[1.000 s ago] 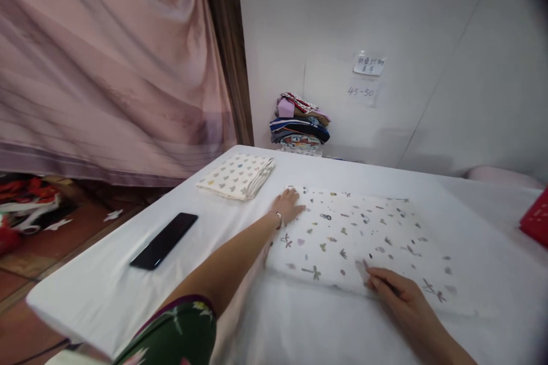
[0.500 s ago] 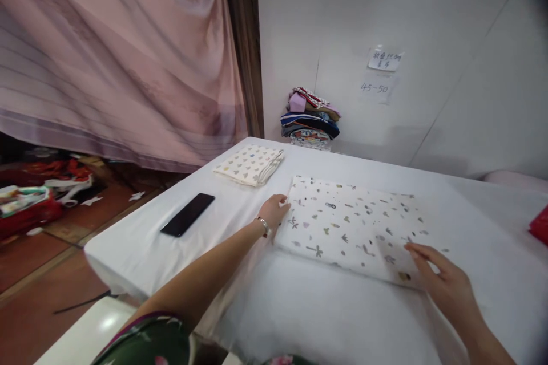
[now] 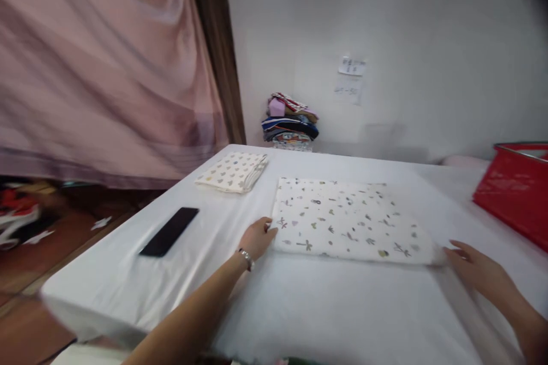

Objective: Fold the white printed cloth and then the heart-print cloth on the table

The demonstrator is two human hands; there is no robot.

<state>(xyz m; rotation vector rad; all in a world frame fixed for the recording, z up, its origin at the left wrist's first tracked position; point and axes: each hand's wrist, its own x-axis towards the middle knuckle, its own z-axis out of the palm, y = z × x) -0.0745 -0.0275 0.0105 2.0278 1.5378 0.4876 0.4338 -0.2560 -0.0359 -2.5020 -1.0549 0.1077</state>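
A white cloth printed with small plants and animals (image 3: 342,222) lies folded into a flat rectangle on the white-covered table (image 3: 342,302). My left hand (image 3: 257,238) is at its left edge, thumb and fingers closed on the border. At the near right corner, my right hand (image 3: 479,274) pinches the cloth, which stretches toward the fingertips; that corner is blurred by motion. A second folded cloth, cream with grey motifs (image 3: 233,172), rests farther back on the left.
A black phone (image 3: 170,231) lies on the table's left side. On the right stands a red basket (image 3: 518,191). Behind the table rises a stack of folded fabrics (image 3: 291,122) near the wall with paper notes (image 3: 351,66). A pink curtain (image 3: 107,68) hangs at left.
My right hand has moved right to the cloth's near corner, drawing that side outward. My left hand stays at the left edge. The view has turned right, bringing the red basket in.
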